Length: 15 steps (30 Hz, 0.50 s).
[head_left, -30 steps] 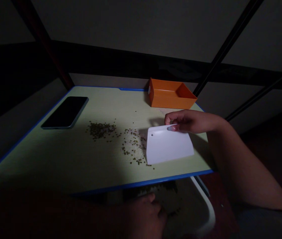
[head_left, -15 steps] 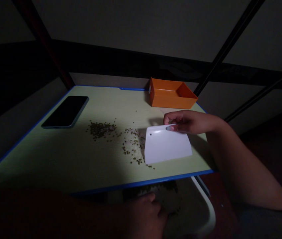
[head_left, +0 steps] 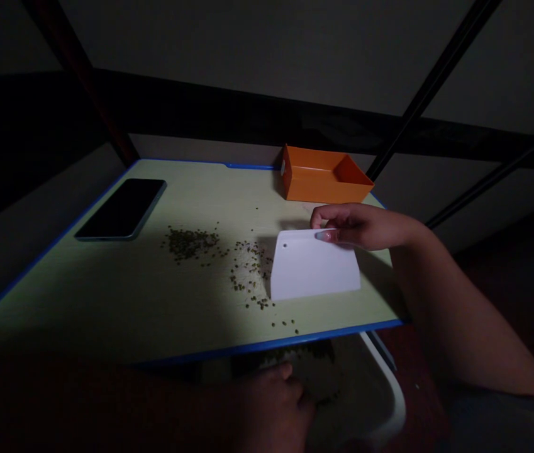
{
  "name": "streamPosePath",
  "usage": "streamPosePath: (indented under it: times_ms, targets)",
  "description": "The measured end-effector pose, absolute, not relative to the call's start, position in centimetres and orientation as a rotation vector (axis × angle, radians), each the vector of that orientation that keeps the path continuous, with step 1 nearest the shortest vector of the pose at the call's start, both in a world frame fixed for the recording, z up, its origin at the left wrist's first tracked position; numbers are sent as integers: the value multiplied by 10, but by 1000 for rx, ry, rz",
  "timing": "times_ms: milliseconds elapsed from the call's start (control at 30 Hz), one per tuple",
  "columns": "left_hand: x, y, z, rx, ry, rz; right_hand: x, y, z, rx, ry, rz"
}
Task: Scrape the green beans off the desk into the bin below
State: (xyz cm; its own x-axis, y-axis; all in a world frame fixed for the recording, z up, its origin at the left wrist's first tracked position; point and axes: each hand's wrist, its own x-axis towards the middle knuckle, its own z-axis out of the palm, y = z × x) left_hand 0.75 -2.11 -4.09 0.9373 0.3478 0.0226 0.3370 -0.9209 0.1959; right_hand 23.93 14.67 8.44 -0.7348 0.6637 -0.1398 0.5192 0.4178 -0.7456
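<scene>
My right hand point(head_left: 349, 225) pinches the top edge of a white plastic dough scraper point(head_left: 316, 267), thumb in front and fingers behind. The scraper stands tilted on the pale table, its lower edge near the surface. Just left of it lie scattered small green beans point(head_left: 250, 277) mixed with whitish grains or powder. Farther left is a denser pile of the beans point(head_left: 189, 244). Below the table's front edge, my left hand point(head_left: 280, 402) is in deep shadow with its fingers curled, over a white-rimmed tub point(head_left: 396, 396). What its fingers grip is hidden.
A black-screened phone point(head_left: 122, 209) lies at the table's left. An open orange box point(head_left: 328, 179) stands at the back right. Blue edging point(head_left: 271, 343) borders the table point(head_left: 106, 302). The tub below holds dark bits. Wall panels rise behind.
The scraper has shifted slightly left and tipped more upright, its lower edge drawn back from the front. A few beans now lie nearer the table's front edge. My left hand stays put.
</scene>
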Motion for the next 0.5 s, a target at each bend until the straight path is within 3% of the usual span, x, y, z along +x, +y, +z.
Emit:
streamPosePath:
  times_ms: [500]
  targets:
    - [4, -20, -40, 2891, 475, 135, 237, 146, 88, -974, -2640, 1186]
